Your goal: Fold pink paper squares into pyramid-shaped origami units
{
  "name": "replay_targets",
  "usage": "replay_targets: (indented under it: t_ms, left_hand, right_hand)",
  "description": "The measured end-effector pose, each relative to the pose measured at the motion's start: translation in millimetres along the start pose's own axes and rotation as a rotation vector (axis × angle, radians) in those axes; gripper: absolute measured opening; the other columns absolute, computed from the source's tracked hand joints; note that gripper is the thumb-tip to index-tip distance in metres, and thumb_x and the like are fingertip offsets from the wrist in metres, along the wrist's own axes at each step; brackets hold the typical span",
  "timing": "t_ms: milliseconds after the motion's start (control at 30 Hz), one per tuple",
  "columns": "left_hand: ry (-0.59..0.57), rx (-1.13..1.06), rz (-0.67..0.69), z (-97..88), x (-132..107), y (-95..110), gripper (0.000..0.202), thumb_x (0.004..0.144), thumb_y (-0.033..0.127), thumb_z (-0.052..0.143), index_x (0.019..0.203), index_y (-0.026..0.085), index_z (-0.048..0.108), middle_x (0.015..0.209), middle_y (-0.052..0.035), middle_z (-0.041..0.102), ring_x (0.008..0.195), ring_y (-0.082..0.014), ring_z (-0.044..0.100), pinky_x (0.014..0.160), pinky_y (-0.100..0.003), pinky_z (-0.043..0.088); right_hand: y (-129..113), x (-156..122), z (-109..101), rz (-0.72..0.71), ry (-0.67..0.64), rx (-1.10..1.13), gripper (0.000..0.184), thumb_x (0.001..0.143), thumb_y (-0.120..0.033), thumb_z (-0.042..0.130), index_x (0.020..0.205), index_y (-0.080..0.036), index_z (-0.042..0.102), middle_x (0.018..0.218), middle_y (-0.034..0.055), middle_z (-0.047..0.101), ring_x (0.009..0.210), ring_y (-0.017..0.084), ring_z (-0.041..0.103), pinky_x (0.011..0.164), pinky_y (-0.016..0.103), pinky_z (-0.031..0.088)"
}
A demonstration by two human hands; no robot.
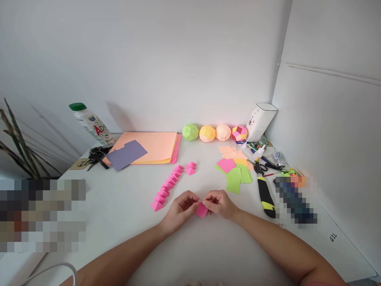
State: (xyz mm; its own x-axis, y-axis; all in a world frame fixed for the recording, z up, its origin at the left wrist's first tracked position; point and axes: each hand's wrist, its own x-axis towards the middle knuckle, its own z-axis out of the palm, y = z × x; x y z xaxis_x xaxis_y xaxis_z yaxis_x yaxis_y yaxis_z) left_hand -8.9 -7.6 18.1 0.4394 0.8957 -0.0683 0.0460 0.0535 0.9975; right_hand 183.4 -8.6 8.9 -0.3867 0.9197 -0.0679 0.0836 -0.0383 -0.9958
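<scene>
Between my hands is a small pink paper square point(201, 210), held just above the white table. My left hand point(182, 209) pinches its left edge between thumb and fingers. On the other side my right hand point(220, 204) grips the upper right part, its fingertips partly hiding the paper. Beyond my left hand runs a slanting row of folded pink paper pieces point(168, 184), with another folded pink piece point(191, 167) apart to the right. Loose paper squares in green point(233, 180), pink point(226, 165) and peach point(229, 151) lie overlapping beyond my right hand.
Four-coloured paper balls point(207, 134) line the wall. Large paper sheets point(149, 145) with a purple piece point(126, 155) lie back left, near a bottle point(93, 125). A black and yellow cutter point(266, 196), glue bottle point(259, 152) and white box point(262, 121) stand or lie at right.
</scene>
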Motion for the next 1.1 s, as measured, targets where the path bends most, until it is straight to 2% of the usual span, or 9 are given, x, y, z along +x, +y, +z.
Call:
replay_targets:
  t_ms: [67,133,367,600,867,1100]
  left_hand:
    - [-0.028,0.044,-0.001,1.2,0.0,0.1,0.017,0.081,0.034,0.057,0.075,0.018,0.056,0.074,-0.0018,0.058,0.069,-0.0156,0.054,0.063,-0.027,0.044]
    - [-0.007,0.068,-0.001,1.7,0.2,-1.6,0.019,0.081,0.033,0.056,0.071,0.018,0.056,0.069,-0.0009,0.058,0.065,-0.0146,0.053,0.061,-0.026,0.042]
    - [0.002,0.052,0.000,1.3,0.8,-3.5,0.016,0.082,0.030,0.055,0.073,0.017,0.055,0.067,0.0004,0.057,0.063,-0.0132,0.052,0.060,-0.025,0.042]
    - [-0.014,0.157,0.002,2.6,0.1,-2.2,0.013,0.082,0.026,0.053,0.073,0.018,0.055,0.069,0.0004,0.056,0.064,-0.0136,0.051,0.059,-0.024,0.041]
    - [-0.007,0.214,0.024,3.3,-0.4,0.4,0.013,0.081,0.024,0.051,0.070,0.018,0.054,0.066,0.0004,0.055,0.061,-0.0132,0.048,0.056,-0.024,0.039]
    - [0.005,0.226,0.034,7.0,-0.3,2.6,0.011,0.078,0.021,0.051,0.067,0.018,0.051,0.064,0.0011,0.053,0.059,-0.0127,0.046,0.055,-0.023,0.037]
  right_hand:
    - [-1.0,-0.3,0.9,-0.006,-0.009,-0.026,0.012,0.079,-0.026,0.061,0.074,-0.015,0.063,0.063,0.0000,0.059,0.055,0.011,0.057,0.050,0.022,0.044]
    - [-1.9,-0.4,1.5,-0.008,-0.008,-0.041,0.012,0.079,-0.026,0.061,0.075,-0.015,0.063,0.063,-0.0003,0.059,0.055,0.011,0.056,0.051,0.022,0.044]
    - [-0.9,0.2,0.8,0.004,0.006,-0.046,0.016,0.078,-0.031,0.062,0.076,-0.015,0.060,0.064,-0.0007,0.057,0.053,0.010,0.054,0.049,0.021,0.042]
    - [0.2,-0.2,1.8,-0.003,-0.021,-0.083,0.017,0.079,-0.032,0.061,0.077,-0.016,0.060,0.062,-0.0008,0.056,0.054,0.011,0.052,0.048,0.022,0.040]
    - [0.3,-0.4,3.0,-0.029,-0.021,-0.113,0.011,0.079,-0.026,0.058,0.077,-0.016,0.059,0.059,-0.0024,0.053,0.051,0.009,0.048,0.048,0.021,0.038]
    - [1.8,-0.1,7.0,-0.080,-0.004,-0.148,0.002,0.073,-0.018,0.056,0.071,-0.017,0.056,0.054,-0.0051,0.048,0.046,0.007,0.041,0.043,0.020,0.032]
